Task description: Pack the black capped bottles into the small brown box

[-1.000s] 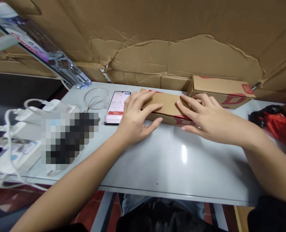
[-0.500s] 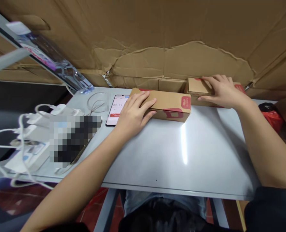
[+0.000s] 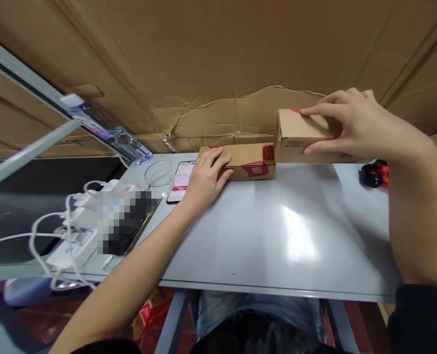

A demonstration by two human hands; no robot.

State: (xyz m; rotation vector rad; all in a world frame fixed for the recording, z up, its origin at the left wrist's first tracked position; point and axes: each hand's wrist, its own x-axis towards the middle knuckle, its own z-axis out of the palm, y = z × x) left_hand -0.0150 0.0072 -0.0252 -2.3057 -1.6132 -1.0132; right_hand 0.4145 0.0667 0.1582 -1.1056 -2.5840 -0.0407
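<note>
A long brown cardboard box with red print point(image 3: 255, 156) lies on the table near the back. My left hand point(image 3: 208, 174) rests over its left end, fingers on top and thumb against the front face. To the right, my right hand point(image 3: 347, 123) grips a second brown cardboard box point(image 3: 296, 129) from above, thumb at the front. That box sits higher than the first, seemingly lifted off the table, its left end close to the first box's right end. Just left of my left hand, a phone with a lit timer screen point(image 3: 181, 177) lies partly covered.
A power strip with white plugs and cables point(image 3: 74, 246) fills the table's left side. Behind it a clear water bottle point(image 3: 111, 129) leans by a metal frame. A black-and-red object point(image 3: 374, 174) lies at the right. Cardboard sheeting point(image 3: 222, 64) stands behind the table point(image 3: 240, 236).
My right hand has raised the right box and brought its left end against or near the left box. My left hand stays on its box. The view has shifted.
</note>
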